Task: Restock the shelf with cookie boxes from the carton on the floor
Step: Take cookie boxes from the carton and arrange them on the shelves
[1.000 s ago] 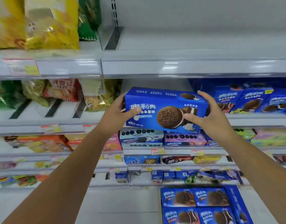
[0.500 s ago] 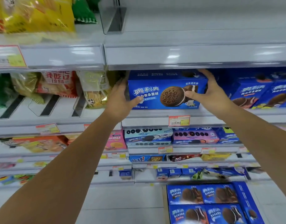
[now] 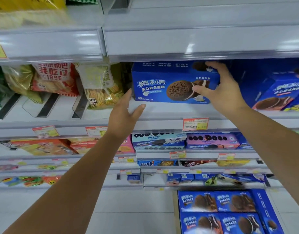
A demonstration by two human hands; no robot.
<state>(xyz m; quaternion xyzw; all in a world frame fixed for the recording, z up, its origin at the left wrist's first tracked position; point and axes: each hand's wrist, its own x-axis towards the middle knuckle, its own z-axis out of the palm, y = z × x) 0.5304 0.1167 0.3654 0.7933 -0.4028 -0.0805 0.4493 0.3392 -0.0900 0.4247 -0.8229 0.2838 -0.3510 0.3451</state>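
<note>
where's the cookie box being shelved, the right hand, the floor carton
cookie box (image 3: pixel 155 86): head view, front face
right hand (image 3: pixel 225 91): head view, back of hand
floor carton (image 3: pixel 176 217): head view, left wall

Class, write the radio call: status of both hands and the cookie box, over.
Left hand open, by left end of cookie box. Right hand grips its right end. Box sits on the shelf. Snack bag close on its left.
</note>
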